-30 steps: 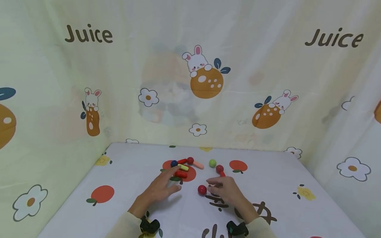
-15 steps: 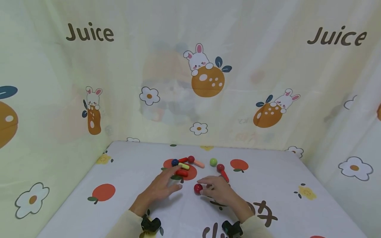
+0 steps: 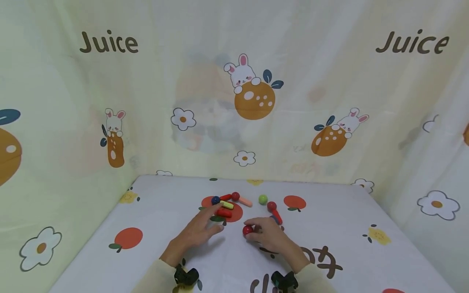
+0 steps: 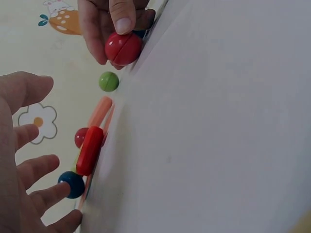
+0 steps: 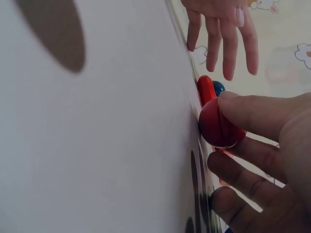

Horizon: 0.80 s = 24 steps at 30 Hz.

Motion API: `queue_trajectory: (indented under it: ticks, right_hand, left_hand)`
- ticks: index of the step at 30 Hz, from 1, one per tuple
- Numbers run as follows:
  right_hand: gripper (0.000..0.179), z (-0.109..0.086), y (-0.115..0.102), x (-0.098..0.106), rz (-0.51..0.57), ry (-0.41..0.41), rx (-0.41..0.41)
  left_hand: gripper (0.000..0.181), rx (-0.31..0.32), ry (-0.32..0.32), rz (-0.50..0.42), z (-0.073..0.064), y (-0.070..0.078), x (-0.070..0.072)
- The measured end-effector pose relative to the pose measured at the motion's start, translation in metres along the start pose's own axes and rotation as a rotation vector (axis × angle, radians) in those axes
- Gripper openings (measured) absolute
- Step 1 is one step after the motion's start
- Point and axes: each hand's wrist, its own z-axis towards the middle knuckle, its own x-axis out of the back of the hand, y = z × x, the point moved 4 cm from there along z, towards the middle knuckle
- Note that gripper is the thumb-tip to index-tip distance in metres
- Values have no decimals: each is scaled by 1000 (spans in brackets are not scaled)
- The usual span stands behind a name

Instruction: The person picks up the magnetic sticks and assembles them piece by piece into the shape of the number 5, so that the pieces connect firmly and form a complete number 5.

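Note:
My right hand pinches a glossy red ball between thumb and fingers; a seam line shows on the ball in the right wrist view. My left hand is spread with relaxed fingers and holds nothing. Just beyond its fingertips lie a blue ball, a yellow-green stick and a short red stick. Behind these are a thin red stick, a second red ball and a peach stick.
Past my right hand lie a green ball, another red ball and a red stick. A blue piece is partly hidden by that hand. A printed white cloth covers the table, with a patterned curtain behind.
My right hand has moved left to the nearest red ball and now has it between thumb and fingers. The red stick behind that hand shows more. My left hand stays almost still.

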Motion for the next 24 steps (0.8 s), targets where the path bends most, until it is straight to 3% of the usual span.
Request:
queue_trajectory:
  ticks: [9, 16, 24]
  right_hand:
    - [35, -7, 9, 3, 40, 47, -64]
    - [30, -5, 11, 5, 64, 70, -47]
    - [36, 0, 13, 9, 40, 133, -39]
  left_hand:
    - [70, 2, -10, -9, -3, 0, -1]
    - [71, 1, -8, -11, -3, -1, 1]
    - [71, -20, 3, -21, 0, 2, 4]
